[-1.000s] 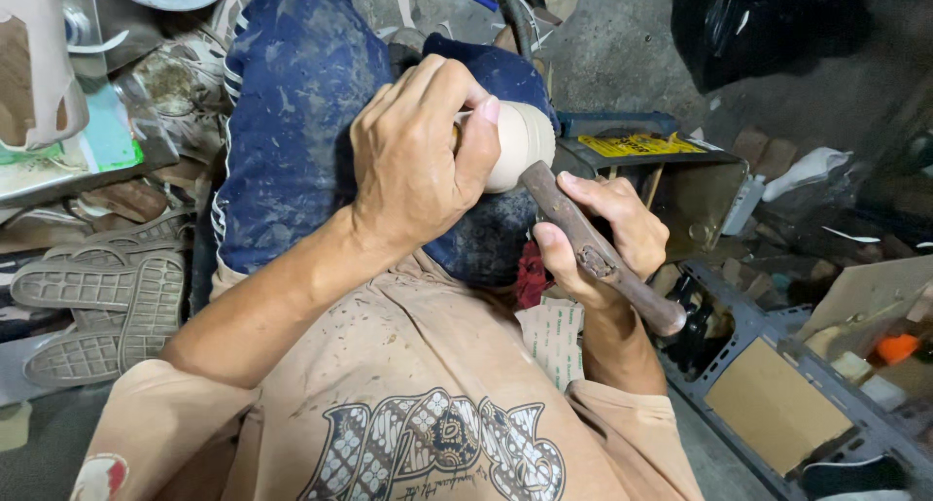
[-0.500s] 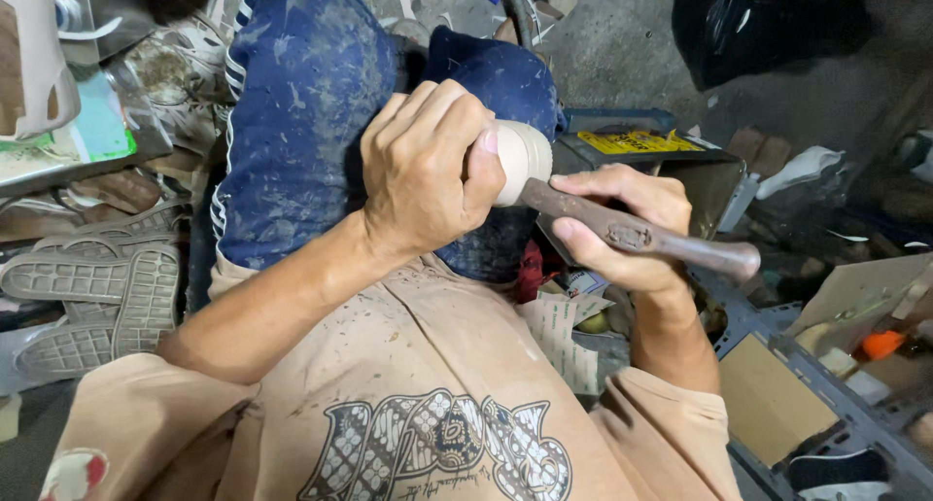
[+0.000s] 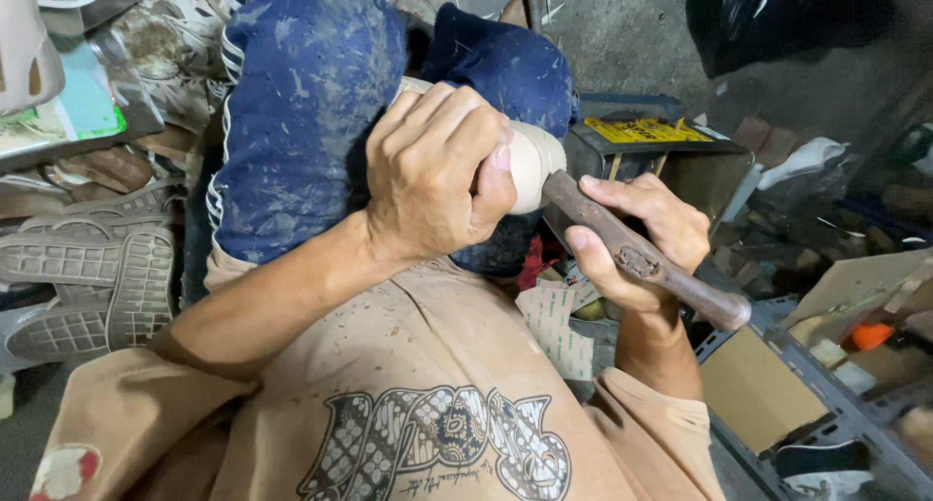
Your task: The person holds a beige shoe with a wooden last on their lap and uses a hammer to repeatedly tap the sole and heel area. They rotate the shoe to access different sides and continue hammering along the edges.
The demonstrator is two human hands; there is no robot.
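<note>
Two hands: left hand (image 3: 432, 175) grips one pale block (image 3: 533, 163), right hand (image 3: 637, 231) perhaps one hammer (image 3: 641, 263).

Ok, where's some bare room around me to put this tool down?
Bare concrete floor lies beyond the blue-clad knees, beside the black bag. The shoe soles crowd the left; boxes and scraps crowd the right. The left hand and right hand fill the lap.

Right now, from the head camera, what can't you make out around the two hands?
- Pale rounded piece: mostly hidden under the left hand.
- Rusty tool: its working end is hidden behind the piece; the right hand covers part of the shaft.
- Grey shoe soles: cut off by the left edge.
</note>
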